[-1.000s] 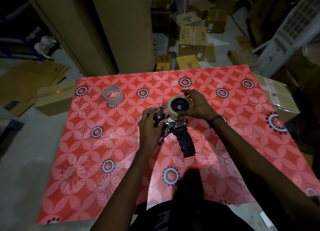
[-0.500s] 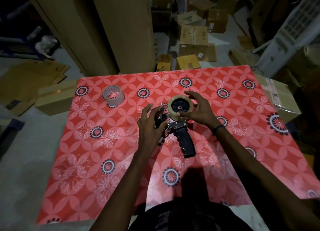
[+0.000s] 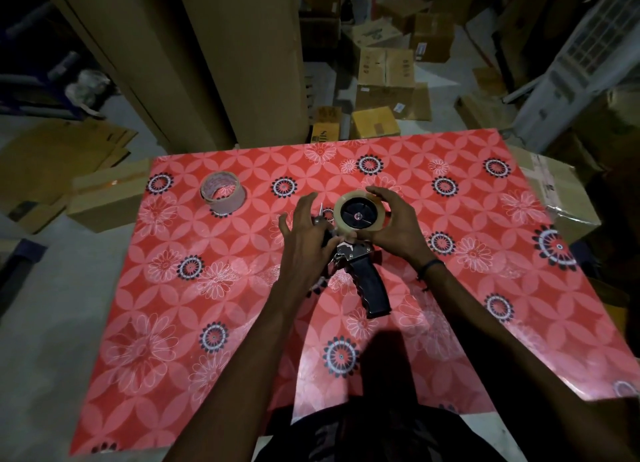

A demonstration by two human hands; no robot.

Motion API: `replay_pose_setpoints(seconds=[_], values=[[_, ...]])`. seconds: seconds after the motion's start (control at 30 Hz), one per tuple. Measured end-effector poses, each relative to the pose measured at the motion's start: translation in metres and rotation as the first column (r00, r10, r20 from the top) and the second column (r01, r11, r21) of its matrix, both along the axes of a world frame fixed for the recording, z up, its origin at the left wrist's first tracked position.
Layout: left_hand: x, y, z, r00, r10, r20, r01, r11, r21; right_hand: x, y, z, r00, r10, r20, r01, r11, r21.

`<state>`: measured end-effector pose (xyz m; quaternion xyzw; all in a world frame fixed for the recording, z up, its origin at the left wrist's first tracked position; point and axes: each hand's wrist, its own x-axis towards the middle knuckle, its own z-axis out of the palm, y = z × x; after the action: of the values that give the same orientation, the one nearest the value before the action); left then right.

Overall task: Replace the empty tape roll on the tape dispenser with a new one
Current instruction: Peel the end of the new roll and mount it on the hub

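the left hand [image 3: 304, 239] covers the front end of the tape dispenser [image 3: 360, 257] on the red patterned table cover [image 3: 242, 323], fingers spread loosely; any hold is hidden. the right hand [image 3: 394, 226] curls around the mounted tape roll [image 3: 358, 213]. a second roll [image 3: 223, 193] stands well apart at far left, its core print unreadable.

Red floral table [image 3: 242, 323]: tape dispenser [image 3: 367, 281], spare roll [image 3: 223, 194].
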<state>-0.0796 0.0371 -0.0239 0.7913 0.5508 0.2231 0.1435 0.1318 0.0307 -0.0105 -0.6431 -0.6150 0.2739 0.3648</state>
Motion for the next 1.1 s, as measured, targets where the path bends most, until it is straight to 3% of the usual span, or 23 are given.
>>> replay_pose_setpoints(seconds=[0.2, 0.53, 0.73, 0.93, 1.1], values=[[0.002, 0.003, -0.010, 0.999, 0.011, 0.044, -0.010, 1.000, -0.020, -0.001, -0.002, -0.003, 1.000, -0.018, -0.007, 0.018, 1.000, 0.017], [0.004, -0.006, -0.012, 0.981, 0.067, 0.181, -0.062, 0.997, -0.035, -0.040, -0.064, -0.003, 0.967, -0.203, -0.154, 0.232, 0.951, 0.204], [0.004, -0.006, -0.013, 0.985, 0.084, 0.150, -0.084, 0.996, -0.005, -0.052, -0.092, -0.021, 0.983, -0.174, -0.057, 0.181, 0.970, 0.165], [0.006, -0.003, -0.011, 0.993, 0.060, 0.098, -0.060, 0.998, -0.002, -0.058, -0.098, -0.022, 0.973, -0.229, -0.028, 0.231, 0.964, 0.134], [0.003, -0.005, -0.017, 0.985, 0.039, 0.168, -0.038, 0.999, -0.004, -0.060, -0.095, -0.026, 0.960, -0.238, 0.144, 0.221, 0.967, 0.126]])
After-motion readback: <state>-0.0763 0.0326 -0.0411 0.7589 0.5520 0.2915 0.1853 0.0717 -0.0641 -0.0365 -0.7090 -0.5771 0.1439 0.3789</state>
